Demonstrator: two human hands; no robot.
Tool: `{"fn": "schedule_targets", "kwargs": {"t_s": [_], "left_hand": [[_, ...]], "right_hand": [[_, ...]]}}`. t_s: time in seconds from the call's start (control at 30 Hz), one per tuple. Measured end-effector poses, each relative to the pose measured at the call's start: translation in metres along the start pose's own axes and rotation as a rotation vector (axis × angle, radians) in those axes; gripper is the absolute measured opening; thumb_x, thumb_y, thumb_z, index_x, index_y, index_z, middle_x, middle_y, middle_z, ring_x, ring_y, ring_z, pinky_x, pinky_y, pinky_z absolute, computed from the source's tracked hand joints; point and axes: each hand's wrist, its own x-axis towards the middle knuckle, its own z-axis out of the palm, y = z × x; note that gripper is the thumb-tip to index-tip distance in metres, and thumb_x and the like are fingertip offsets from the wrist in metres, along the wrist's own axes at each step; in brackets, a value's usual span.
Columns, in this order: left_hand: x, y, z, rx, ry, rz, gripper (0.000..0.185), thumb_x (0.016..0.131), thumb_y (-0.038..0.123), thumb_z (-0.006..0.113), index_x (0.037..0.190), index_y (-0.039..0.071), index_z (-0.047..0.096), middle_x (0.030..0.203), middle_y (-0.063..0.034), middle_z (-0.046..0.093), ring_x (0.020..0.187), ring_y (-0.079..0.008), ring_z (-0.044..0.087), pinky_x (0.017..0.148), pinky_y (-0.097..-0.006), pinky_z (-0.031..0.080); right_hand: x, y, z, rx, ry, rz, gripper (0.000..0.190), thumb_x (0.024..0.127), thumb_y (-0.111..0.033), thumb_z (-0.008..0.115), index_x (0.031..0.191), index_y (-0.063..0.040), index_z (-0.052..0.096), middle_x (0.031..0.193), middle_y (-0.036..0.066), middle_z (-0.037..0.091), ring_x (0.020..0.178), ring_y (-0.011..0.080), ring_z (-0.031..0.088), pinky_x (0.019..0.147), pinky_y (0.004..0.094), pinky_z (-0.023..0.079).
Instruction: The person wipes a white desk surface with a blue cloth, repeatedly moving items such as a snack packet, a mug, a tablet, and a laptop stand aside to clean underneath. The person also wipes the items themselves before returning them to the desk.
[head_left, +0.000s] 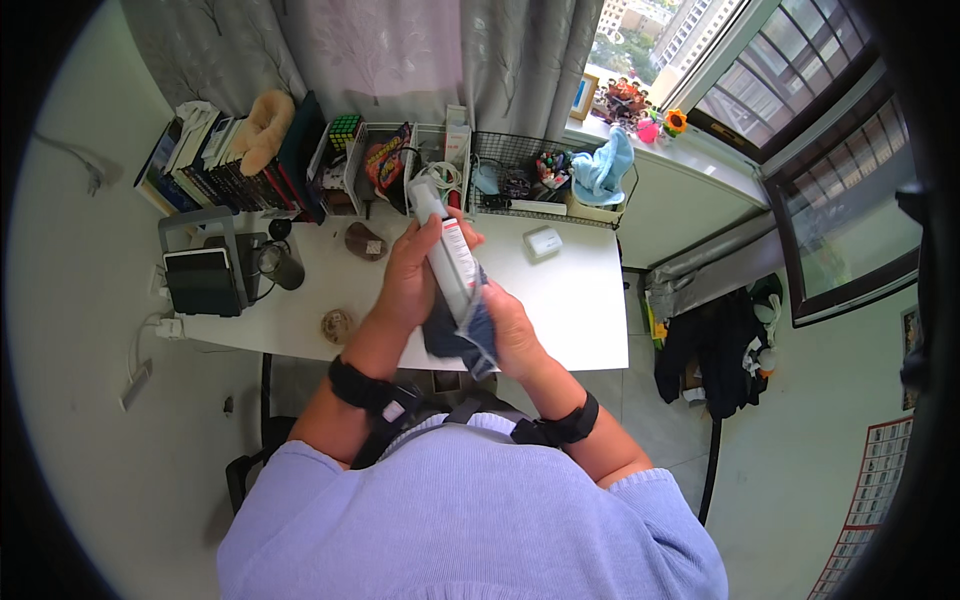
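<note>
My left hand (411, 274) grips a long, pale grey device (446, 277) with a white label that bears writing. Its upper end tilts away from me above the desk. Around its lower end is a dark blue fabric pouch (448, 335) with a greyish edge, and my right hand (511, 326) holds this pouch on its right side. The device's lower end is hidden inside or behind the fabric. Both hands are raised over the front part of the white desk (577, 307). What kind of device it is, I cannot tell.
On the desk are a small white case (542, 243), a brown object (365, 241), a round container (337, 327), a dark cup (280, 266) and a tablet on a stand (199, 279). Books (217, 165) and wire baskets (517, 154) line the back. An open window (847, 202) stands right.
</note>
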Motion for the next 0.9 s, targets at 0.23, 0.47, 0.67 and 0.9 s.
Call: {"fn": "schedule_targets", "kwargs": {"t_s": [0.23,0.47,0.67,0.9], "left_hand": [[-0.026,0.025,0.011,0.185,-0.125,-0.101,0.041,0.083,0.023,0.064,0.114,0.003,0.047,0.097,-0.0139,0.063,0.108,-0.0314,0.058,0.098,-0.0438,0.043],[-0.043,0.006,0.009,0.887,0.045,0.137,0.037,0.082,0.003,0.065,0.114,0.002,0.046,0.106,-0.0116,0.061,0.103,-0.0198,0.058,0.091,-0.0339,0.045],[-0.041,-0.018,-0.019,1.212,-0.082,0.107,0.047,0.084,0.024,0.068,0.117,0.001,0.043,0.1,-0.0165,0.063,0.082,-0.0337,0.065,0.07,-0.0388,0.051],[-0.013,-0.053,-0.024,1.439,-0.138,0.218,0.05,0.081,0.019,0.072,0.119,0.002,0.043,0.105,-0.0153,0.06,0.085,-0.0349,0.064,0.072,-0.0386,0.051]], "right_hand": [[0.016,-0.002,-0.001,0.462,-0.219,0.253,0.034,0.096,-0.024,0.052,0.121,-0.001,0.053,0.106,0.01,0.063,0.091,0.0176,0.064,0.079,0.0304,0.055],[0.018,0.004,0.008,-0.018,0.133,0.288,0.037,0.099,-0.04,0.042,0.113,-0.009,0.056,0.084,0.004,0.061,0.063,0.0113,0.059,0.044,0.024,0.044],[0.047,0.035,-0.049,-0.185,0.103,0.274,0.032,0.098,-0.026,0.042,0.114,-0.006,0.06,0.087,0.005,0.063,0.066,0.0109,0.06,0.047,0.0236,0.046],[0.074,0.035,-0.105,-0.298,0.216,0.239,0.036,0.098,-0.026,0.052,0.092,0.007,0.064,0.073,0.005,0.061,0.058,0.0109,0.055,0.049,0.0263,0.046]]}}
